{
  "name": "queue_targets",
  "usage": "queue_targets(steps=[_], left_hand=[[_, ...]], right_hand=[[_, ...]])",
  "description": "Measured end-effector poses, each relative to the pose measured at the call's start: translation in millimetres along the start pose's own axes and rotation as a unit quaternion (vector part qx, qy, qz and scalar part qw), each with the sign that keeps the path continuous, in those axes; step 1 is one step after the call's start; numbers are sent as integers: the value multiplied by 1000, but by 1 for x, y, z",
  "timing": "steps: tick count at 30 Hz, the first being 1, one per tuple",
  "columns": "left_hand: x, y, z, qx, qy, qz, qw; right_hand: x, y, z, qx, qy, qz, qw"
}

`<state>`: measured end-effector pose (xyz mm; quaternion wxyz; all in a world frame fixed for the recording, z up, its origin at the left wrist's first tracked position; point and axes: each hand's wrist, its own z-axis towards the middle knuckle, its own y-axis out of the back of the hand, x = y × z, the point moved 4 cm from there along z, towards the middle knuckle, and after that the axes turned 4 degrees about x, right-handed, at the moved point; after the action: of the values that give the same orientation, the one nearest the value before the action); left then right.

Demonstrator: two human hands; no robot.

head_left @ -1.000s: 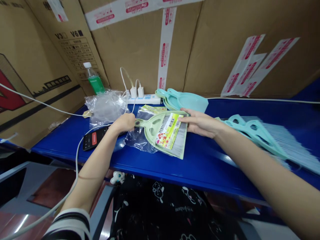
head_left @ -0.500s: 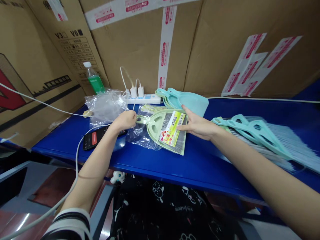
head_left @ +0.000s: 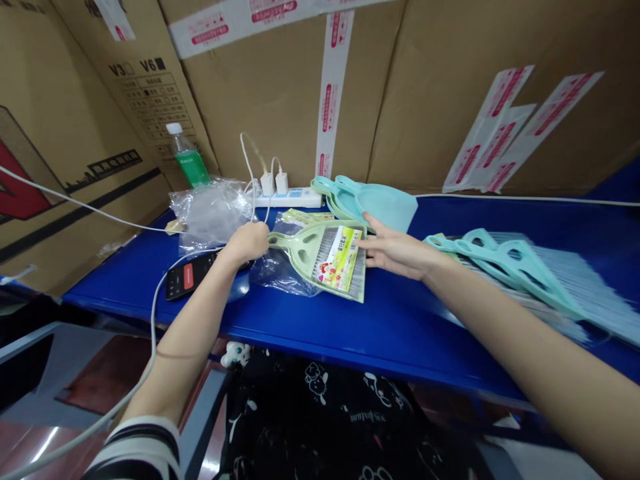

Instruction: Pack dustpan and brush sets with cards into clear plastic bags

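Observation:
My left hand point(head_left: 250, 241) is closed around the handle end of a pale green dustpan point(head_left: 303, 250). A brush with grey bristles point(head_left: 357, 280) lies in the pan, and a yellow-and-white printed label point(head_left: 343, 257) covers part of the bristles. At the wide edge of the pan is my right hand point(head_left: 395, 252), its fingers apart and their tips at the rim and the label's end. Under the dustpan lies a clear plastic bag point(head_left: 280, 275); another yellow-green label point(head_left: 305, 216) shows just behind.
Blue dustpans point(head_left: 387, 203) lie stacked behind my right hand. To the right are blue brushes point(head_left: 515, 260) with pale bristles. On the left sit clear bags point(head_left: 215, 213), a phone point(head_left: 187, 277), a bottle point(head_left: 189, 160) and a power strip point(head_left: 300, 197). Cardboard point(head_left: 280, 100) walls the back.
The dustpan with its brush has shifted slightly left, together with my left hand. My right thumb has come off the label, and the fingers have spread at the pan's edge.

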<state>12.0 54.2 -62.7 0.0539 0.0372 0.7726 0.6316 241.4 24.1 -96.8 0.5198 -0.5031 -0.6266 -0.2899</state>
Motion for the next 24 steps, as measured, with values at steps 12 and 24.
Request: queue_targets(steps=[12,24], left_hand=[[-2,1,-2,13,30,29,999],[-1,3,-5,13,39,55,998]], right_hand=[[0,5,0,-2,-13,15,1000],[-6,11,4,-27,35,-35,998]])
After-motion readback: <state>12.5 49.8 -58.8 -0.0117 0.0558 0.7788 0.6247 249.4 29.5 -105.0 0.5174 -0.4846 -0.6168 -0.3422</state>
